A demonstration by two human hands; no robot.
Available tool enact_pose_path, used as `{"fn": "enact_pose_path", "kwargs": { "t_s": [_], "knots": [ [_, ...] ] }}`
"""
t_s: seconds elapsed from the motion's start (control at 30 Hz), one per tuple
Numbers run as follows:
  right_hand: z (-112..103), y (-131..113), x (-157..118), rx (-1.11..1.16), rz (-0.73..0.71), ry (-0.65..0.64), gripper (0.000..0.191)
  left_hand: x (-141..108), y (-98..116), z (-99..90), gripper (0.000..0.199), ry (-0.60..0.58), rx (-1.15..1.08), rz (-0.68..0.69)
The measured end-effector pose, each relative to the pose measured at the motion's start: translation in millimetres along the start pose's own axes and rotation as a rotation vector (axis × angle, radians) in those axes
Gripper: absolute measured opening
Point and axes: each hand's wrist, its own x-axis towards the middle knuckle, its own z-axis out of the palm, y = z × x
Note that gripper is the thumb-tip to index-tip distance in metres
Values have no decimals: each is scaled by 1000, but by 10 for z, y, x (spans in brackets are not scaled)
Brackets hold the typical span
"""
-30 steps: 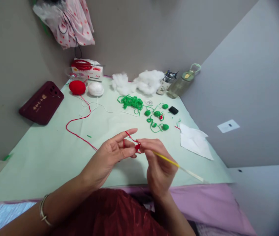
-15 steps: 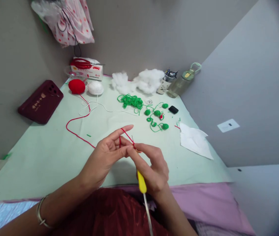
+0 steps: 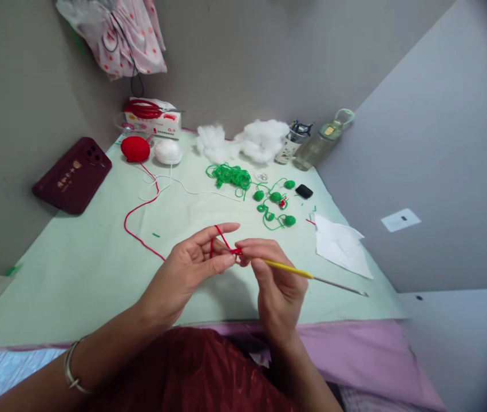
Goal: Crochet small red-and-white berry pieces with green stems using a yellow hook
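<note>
My left hand (image 3: 194, 260) pinches a small piece of red crochet work (image 3: 236, 252) between thumb and fingers. Red yarn (image 3: 221, 234) loops over its raised index finger and trails across the table to a red yarn ball (image 3: 135, 149). In my right hand (image 3: 280, 280) is a crochet hook with a yellow handle (image 3: 288, 268), gripped between thumb and fingers. The hook's metal rear end points right, toward the table's front. Its working tip sits at the red stitches, mostly hidden by my fingers.
Beyond my hands lie tangled green yarn (image 3: 230, 177), several small green crocheted pieces (image 3: 275, 197) and white stuffing (image 3: 262, 141). A white yarn ball (image 3: 168, 152), a phone in a dark red case (image 3: 74, 176), scissors (image 3: 144, 109), a bottle (image 3: 318, 146) and white paper (image 3: 341, 246) stand or lie around.
My right hand has turned the crochet hook from pointing down toward my lap to lying nearly level, its rear end out to the right. My left hand has barely moved.
</note>
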Motion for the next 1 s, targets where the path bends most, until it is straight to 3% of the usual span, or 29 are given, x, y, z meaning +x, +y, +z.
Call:
{"fn": "enact_pose_path", "kwargs": {
  "t_s": [0.17, 0.27, 0.4, 0.53, 0.7, 0.83, 1.0],
  "knots": [
    [-46, -33, -28, -24, 4, 50, 20, -13, 72, -36, 37, 32, 62, 3],
    [-64, -14, -20, 116, 66, 92, 19, -25, 94, -48, 34, 45, 92, 2],
    [-35, 25, 7, 276, 153, 38, 18, -39, 25, -33, 37, -8, 61, 2],
    [11, 9, 12, 136, 69, 26, 17, -32, -32, -15, 34, -52, 39, -19],
    [38, 34, -86, -115, -78, 4, 28, 3, -42, 23, 33, 21, -12, 8],
    [46, 80, -142, -333, -261, 49, 39, 21, -61, 47, 43, 14, -141, -111],
    [-25, 29, -45, -85, -25, 164, 20, 41, -23, -3, 35, 6, -238, -185]
  ]
}}
